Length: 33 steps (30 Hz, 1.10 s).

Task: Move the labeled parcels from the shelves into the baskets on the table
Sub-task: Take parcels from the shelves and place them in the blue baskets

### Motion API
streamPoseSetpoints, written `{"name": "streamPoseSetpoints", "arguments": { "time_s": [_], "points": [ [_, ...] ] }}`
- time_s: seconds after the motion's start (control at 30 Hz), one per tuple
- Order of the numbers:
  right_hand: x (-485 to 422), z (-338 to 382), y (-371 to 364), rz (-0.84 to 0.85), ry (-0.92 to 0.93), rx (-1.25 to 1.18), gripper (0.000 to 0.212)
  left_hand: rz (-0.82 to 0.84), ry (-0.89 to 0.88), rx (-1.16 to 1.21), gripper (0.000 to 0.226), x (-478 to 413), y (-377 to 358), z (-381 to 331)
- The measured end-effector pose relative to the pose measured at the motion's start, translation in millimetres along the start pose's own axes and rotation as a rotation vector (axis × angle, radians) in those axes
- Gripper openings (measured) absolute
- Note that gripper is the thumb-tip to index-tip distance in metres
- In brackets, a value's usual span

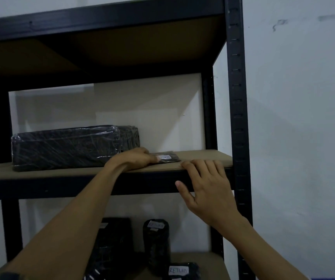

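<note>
A small flat black parcel (169, 158) with a white label lies near the front of the middle shelf board (203, 156). My left hand (134, 158) reaches onto the shelf and grips the parcel's left end, with the thumb on top beside the label. My right hand (207, 184) rests on the shelf's front edge just right of the parcel, fingers straight over the board and thumb on the black beam; it holds nothing. Left of my left hand lies a large black parcel (67, 146) in clear wrap.
The black metal rack's right upright (238, 118) stands close to my right hand, with a white wall beyond. On the lower shelf are a flat black parcel (114, 245), an upright labelled roll (156, 245) and a parcel marked RETURN (180, 270). No basket is in view.
</note>
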State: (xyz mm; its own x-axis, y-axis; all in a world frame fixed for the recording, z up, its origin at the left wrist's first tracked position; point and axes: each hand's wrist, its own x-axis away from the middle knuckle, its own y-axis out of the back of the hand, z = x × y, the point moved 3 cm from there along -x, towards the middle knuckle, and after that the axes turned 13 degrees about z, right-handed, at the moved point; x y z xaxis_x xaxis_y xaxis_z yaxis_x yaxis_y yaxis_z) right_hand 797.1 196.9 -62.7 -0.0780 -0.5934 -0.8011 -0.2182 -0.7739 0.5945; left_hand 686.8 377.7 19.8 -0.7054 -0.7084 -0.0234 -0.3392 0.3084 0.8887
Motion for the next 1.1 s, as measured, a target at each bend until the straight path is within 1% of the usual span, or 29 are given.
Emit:
{"name": "streamPoseSetpoints", "arguments": {
  "time_s": [0.03,0.07,0.13,0.23,0.33,0.37,0.43,0.5,0.63,0.7,0.77,0.87,1.0,1.1],
  "points": [
    [0.1,-0.1,-0.1,-0.003,0.001,0.001,0.044,-0.021,-0.045,0.08,0.048,0.3,0.8,0.8],
    [0.0,-0.2,-0.3,-0.005,0.002,0.003,0.044,-0.048,-0.098,0.174,0.049,2.0,1.0,0.8],
    [-0.5,-0.1,-0.9,-0.009,0.004,0.006,0.044,-0.13,-0.206,0.314,0.062,8.9,0.9,-0.4],
    [-0.4,0.3,-1.2,-0.02,0.006,0.014,0.043,-0.248,-0.328,0.353,0.076,19.7,2.3,-4.4],
    [0.5,1.5,0.0,-0.024,0.004,0.023,0.043,-0.282,-0.371,0.404,0.093,25.7,3.0,-5.4],
    [0.5,1.9,0.4,-0.024,0.003,0.023,0.042,-0.284,-0.38,0.411,0.094,26.3,3.5,-5.0],
    [0.2,2.5,1.1,-0.022,0.001,0.021,0.042,-0.288,-0.41,0.431,0.089,26.6,3.6,-4.4],
    [0.1,2.6,2.1,-0.026,0.003,0.023,0.042,-0.32,-0.438,0.473,0.08,27.5,3.7,-3.7],
    [-0.3,2.4,3.1,-0.009,0.003,0.027,0.041,-0.501,-0.551,0.666,0.039,36.8,9.0,-0.8],
    [-1.0,3.2,3.4,0.005,-0.007,0.029,0.042,-0.565,-0.585,0.766,0.025,44.6,13.0,0.0],
    [-1.1,4.8,4.6,0.016,-0.019,0.034,0.043,-0.583,-0.604,0.856,0.022,51.1,18.5,0.2],
    [-0.3,7.1,7.1,0.051,-0.034,0.045,0.045,-0.565,-0.638,0.966,0.019,59.5,31.2,-1.6],
    [0.4,9.7,10.4,0.071,-0.042,0.056,0.045,-0.496,-0.621,0.868,0.025,69.1,52.5,-13.0],
    [1.3,11.8,12.5,0.054,-0.042,0.054,0.043,-0.382,-0.562,0.686,0.021,68.9,60.6,-23.7]
  ]
}}
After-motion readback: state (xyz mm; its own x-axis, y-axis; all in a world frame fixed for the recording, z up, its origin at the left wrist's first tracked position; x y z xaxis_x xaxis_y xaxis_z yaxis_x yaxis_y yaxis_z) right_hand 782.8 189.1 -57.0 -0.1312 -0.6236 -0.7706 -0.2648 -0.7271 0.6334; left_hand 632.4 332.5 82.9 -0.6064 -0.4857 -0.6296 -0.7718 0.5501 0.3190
